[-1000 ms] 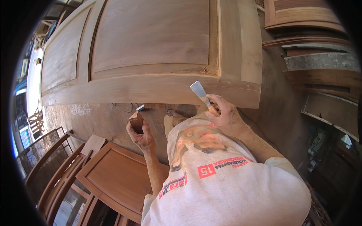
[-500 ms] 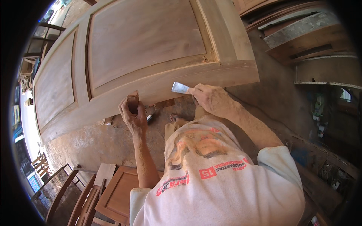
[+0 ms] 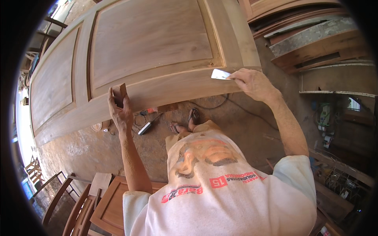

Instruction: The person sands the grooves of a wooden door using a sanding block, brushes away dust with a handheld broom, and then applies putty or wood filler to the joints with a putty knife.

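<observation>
Left hand (image 3: 122,113) clasped a brown block (image 3: 119,92) at nine o'clock; right hand (image 3: 256,84), a scraper (image 3: 220,74) at two (jutting out, presumably for reach).

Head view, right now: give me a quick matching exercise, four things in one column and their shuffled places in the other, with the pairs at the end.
Things
1. Scraper
2. Brown piece
3. White bar-shaped item
4. Large panelled wooden board

Places
A. On the floor, to the left of the feet
B. In the right hand
C. Ahead of the person, across the upper part of the picture
D. In the left hand

Pairs: 1-B; 2-D; 3-A; 4-C
</observation>
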Tool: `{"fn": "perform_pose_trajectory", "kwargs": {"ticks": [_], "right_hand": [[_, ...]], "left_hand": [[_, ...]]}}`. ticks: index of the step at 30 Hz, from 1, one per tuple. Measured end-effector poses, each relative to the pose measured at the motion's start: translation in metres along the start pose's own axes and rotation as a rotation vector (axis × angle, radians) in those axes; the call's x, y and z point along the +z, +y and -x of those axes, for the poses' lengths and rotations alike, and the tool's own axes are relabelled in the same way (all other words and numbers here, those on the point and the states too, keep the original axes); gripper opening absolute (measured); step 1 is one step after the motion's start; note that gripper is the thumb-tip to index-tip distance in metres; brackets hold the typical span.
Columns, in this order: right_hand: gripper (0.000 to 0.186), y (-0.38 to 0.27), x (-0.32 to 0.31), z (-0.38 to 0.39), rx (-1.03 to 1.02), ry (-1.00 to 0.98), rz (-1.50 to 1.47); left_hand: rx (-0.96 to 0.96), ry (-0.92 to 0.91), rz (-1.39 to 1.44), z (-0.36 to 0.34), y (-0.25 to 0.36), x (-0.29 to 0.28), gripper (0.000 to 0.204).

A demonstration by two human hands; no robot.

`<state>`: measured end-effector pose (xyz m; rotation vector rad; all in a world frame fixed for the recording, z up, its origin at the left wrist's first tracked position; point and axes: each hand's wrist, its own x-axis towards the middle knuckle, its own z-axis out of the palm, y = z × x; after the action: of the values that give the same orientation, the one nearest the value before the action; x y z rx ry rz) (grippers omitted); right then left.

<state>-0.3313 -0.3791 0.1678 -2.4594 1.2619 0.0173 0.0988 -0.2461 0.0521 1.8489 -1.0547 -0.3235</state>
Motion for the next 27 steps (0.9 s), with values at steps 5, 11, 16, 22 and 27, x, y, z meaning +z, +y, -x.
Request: {"fn": "perform_pose_trajectory", "kwargs": {"ticks": [5,11,16,22,27], "right_hand": [[0.024,0.006,0.011,0.007,-0.074,-0.16,0.141],[0.03,0.064,-0.016,0.054,0.264,0.095,-0.249],[0.03,0.049,0.043,0.039,0.314,0.116,-0.539],[0.032,-0.025,0.083,0.006,0.163,0.039,-0.611],[0.031,-0.091,0.111,-0.007,0.101,-0.017,-0.695]], "left_hand": [[-0.056,0.002,-0.058,-0.021,-0.017,0.006,0.05],[0.022,-0.002,-0.176,-0.009,-0.007,0.015,0.048],[-0.075,0.028,-0.208,-0.014,-0.002,0.022,0.051],[-0.082,0.151,-0.16,-0.004,-0.012,0.011,0.067],[0.168,0.304,-0.131,0.052,-0.005,-0.021,0.06]]}}
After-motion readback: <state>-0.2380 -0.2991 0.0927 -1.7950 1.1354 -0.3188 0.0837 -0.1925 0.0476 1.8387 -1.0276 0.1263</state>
